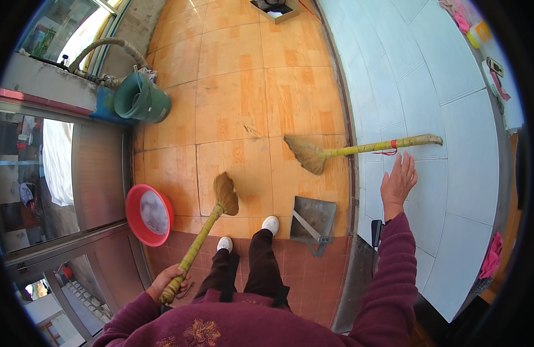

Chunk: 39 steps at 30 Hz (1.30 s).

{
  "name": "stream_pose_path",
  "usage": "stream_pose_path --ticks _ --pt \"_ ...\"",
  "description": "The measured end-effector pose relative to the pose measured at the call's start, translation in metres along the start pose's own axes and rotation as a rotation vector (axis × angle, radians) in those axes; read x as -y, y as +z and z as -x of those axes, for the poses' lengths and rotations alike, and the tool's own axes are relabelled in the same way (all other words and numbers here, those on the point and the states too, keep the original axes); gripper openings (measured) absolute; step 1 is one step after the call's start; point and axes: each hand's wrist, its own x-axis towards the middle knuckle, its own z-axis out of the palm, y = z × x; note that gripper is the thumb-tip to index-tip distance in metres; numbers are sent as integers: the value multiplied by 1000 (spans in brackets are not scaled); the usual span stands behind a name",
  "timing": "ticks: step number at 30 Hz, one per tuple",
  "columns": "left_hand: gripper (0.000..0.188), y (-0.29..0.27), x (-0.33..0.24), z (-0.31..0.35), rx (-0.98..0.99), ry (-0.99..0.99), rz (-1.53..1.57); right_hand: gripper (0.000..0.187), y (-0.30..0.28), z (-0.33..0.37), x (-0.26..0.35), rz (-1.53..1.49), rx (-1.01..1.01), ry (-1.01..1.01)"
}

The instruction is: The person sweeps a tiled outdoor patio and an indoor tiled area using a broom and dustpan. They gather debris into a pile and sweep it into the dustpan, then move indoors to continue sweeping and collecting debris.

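Broom (pixel 199 242), yellow-green with fanned bristles (pixel 225 194), slanted left of the dustpan (pixel 320 213), gripped by the left hand (pixel 167 280). Right of the dustpan, blue tiles (pixel 435 208) edged open floor (pixel 232 110); right hand (pixel 398 180) fingers parted slightly.

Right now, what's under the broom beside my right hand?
The broom appears to lie across the pale blue tiled surface, its bristles jutting over the orange-brown floor. Anything directly beneath its handle or bristles is covered and can't be seen.

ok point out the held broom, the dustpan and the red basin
Held broom (pixel 198 242): head view, middle of its handle
Dustpan (pixel 317 217): head view, on its grey pan
Red basin (pixel 135 216): head view, on its left wall
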Motion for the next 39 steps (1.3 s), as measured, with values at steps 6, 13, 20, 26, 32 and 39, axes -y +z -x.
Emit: stream_pose_path --ticks 6,13,20,26,32,39 --pt "27 -6 19 -4 -217 112 -64 44 -32 -106 -43 526 223 -192" --pt "23 1 32 -2 -337 186 -44 27 -5 -107 -63 696 369 -153" --pt "22 -20 49 1 -299 205 -9 13 5 -31 -94 740 762 -215" --pt "19 -38 66 0 -286 263 1 16 -52 48 -72 102 984 -102" --pt "16 -76 85 11 -207 254 8 5 -107 163 3 217 350 -408" --pt "16 -141 145 41 -145 333 -24 20 -155 307 70 14 469 -218"
